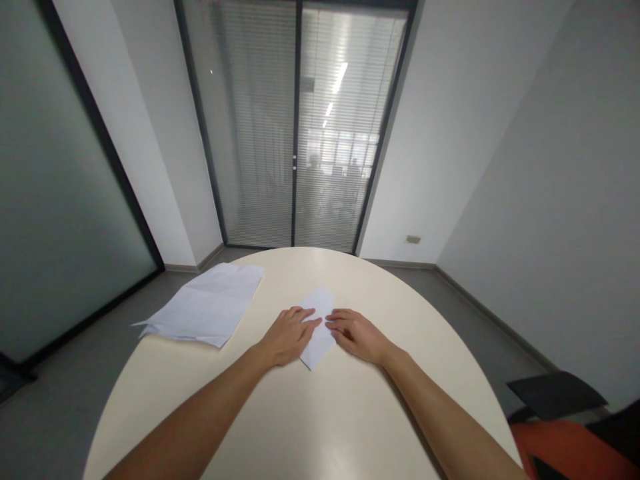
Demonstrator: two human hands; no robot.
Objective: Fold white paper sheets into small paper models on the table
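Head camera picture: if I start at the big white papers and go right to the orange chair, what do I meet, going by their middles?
Big white papers → left hand → small white paper → right hand → low wall plate → orange chair.

Open surface of the round table (420,327) extends right of the right hand (359,333), beyond the folded paper (315,352), and between the forearms (220,400). Obstructions: white sheets (210,303), overhanging the table at left; centrally, the left hand (289,335), its fingertips (316,323) just beside the right's; a chair (570,443), outside right.
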